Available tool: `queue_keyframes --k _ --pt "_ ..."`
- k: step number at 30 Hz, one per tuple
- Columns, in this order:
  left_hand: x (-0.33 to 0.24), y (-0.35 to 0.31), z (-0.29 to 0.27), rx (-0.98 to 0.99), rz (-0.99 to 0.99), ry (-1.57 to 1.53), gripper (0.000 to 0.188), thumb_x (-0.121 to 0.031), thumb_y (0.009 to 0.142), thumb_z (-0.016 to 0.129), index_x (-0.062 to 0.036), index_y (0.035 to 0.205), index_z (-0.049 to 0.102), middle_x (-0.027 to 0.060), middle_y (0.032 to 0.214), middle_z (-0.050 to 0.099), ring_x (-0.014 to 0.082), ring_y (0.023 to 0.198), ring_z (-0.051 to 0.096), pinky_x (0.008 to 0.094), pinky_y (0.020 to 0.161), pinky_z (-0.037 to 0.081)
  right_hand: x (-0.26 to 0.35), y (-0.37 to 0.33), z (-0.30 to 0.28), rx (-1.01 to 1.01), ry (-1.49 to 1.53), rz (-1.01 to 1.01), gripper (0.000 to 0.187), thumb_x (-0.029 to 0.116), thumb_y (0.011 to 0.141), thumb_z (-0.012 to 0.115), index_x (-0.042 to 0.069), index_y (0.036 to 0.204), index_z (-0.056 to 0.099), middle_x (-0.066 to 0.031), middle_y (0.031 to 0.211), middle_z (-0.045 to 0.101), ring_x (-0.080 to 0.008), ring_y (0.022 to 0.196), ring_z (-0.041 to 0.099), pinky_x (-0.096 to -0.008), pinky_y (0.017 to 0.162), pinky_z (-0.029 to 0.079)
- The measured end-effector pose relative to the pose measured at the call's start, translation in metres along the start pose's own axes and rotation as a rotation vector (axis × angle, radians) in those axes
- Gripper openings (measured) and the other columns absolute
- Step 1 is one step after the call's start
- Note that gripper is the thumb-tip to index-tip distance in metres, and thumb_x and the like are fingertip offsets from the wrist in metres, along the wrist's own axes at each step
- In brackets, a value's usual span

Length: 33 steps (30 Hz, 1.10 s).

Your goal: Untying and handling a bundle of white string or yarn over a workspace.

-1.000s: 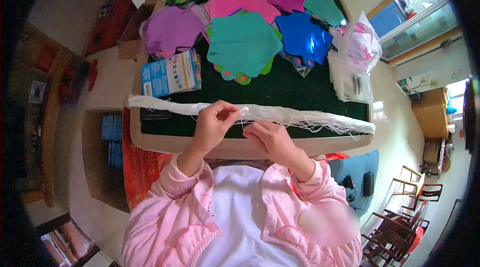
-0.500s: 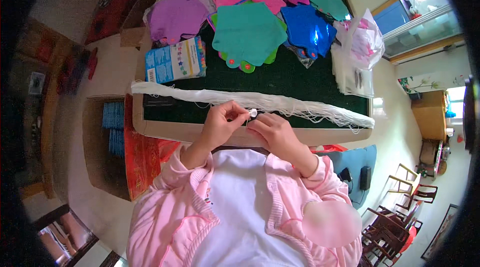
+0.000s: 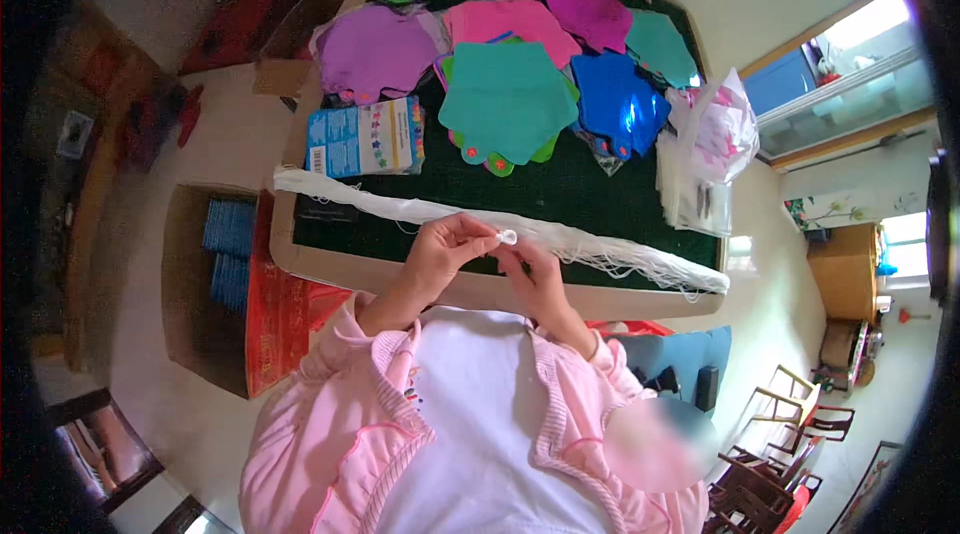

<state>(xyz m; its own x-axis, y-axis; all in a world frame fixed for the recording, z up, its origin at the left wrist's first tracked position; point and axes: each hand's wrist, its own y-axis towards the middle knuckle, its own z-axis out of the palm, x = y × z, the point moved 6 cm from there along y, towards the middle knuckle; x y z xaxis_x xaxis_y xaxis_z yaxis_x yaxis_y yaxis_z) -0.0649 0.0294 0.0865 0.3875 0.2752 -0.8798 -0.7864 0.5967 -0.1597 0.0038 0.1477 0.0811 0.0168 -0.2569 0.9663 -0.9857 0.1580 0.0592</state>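
Observation:
My left hand (image 3: 447, 252) is closed in a pinch on a small round white piece (image 3: 509, 237) with a hole-like centre, too small to name. My right hand (image 3: 534, 275) has its fingertips pressed together just below that piece. Whether they grip a thread or part of the piece is too fine to make out. Just beyond both hands, a long bundle of white string (image 3: 420, 210) stretches across the near side of the dark green table surface (image 3: 480, 196). Loose strands hang from its right part.
Felt pieces lie in stacks: teal (image 3: 508, 99), purple (image 3: 375, 49), pink (image 3: 505, 26), blue (image 3: 620, 99). A printed packet (image 3: 362, 137) lies left, plastic bags (image 3: 712, 134) right. An open cardboard box (image 3: 200, 334) with blue packs stands left of the table. Chairs (image 3: 760, 474) stand lower right.
My right hand has turned and drawn in closer below the white piece, its fingers more upright. My left hand keeps its pinch. The whole view has shifted slightly.

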Motion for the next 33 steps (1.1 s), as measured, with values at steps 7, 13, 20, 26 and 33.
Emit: queue_keyframes --k 7,13,20,26,33 --pt "0.013 0.018 -0.014 -0.037 0.073 0.448 0.007 -0.003 0.080 0.066 -0.0007 0.084 0.062 0.0023 0.077 0.065 0.0068 0.072 0.060 0.0205 0.068 0.049 0.043 0.011 -0.006 0.018 -0.512 -0.328 0.008 -0.002 0.078 0.057 0.000 0.085 0.059 -0.0113 0.071 0.054 -0.0221 0.064 0.056 -0.0288 0.056 0.044" --pt "0.018 0.012 -0.003 0.198 -0.180 0.052 0.007 -0.001 0.077 0.066 -0.0018 0.083 0.063 0.0041 0.081 0.065 0.0091 0.077 0.060 0.0230 0.073 0.048 0.022 0.032 -0.021 0.042 -0.030 0.021 0.005 0.004 0.081 0.059 0.001 0.084 0.057 -0.0065 0.076 0.057 -0.0151 0.066 0.054 -0.0274 0.060 0.044" --pt "0.032 0.017 -0.008 0.019 -0.089 -0.183 0.005 -0.002 0.078 0.064 -0.0023 0.082 0.062 0.0052 0.083 0.064 0.0125 0.079 0.059 0.0248 0.076 0.046 -0.036 0.019 -0.001 -0.028 0.524 0.220 0.008 0.010 0.087 0.059 0.003 0.088 0.059 0.0029 0.077 0.058 -0.0038 0.070 0.051 -0.0181 0.062 0.041" --pt "0.041 0.017 -0.020 -0.169 -0.025 0.026 0.004 -0.003 0.080 0.064 -0.0022 0.082 0.061 0.0029 0.079 0.063 0.0107 0.075 0.059 0.0220 0.071 0.046 -0.030 0.001 -0.002 -0.136 0.116 0.220 0.006 0.005 0.081 0.064 0.003 0.085 0.059 0.0002 0.082 0.060 -0.0090 0.075 0.055 -0.0223 0.067 0.044" --pt "0.020 0.015 -0.008 0.037 0.134 0.585 0.008 -0.001 0.075 0.068 -0.0016 0.079 0.061 0.0036 0.078 0.063 0.0108 0.074 0.059 0.0233 0.069 0.047 0.040 0.015 -0.019 -0.126 -0.545 -0.390 0.007 0.000 0.076 0.064 0.002 0.081 0.060 -0.0101 0.089 0.059 -0.0228 0.080 0.059 -0.0281 0.069 0.047"
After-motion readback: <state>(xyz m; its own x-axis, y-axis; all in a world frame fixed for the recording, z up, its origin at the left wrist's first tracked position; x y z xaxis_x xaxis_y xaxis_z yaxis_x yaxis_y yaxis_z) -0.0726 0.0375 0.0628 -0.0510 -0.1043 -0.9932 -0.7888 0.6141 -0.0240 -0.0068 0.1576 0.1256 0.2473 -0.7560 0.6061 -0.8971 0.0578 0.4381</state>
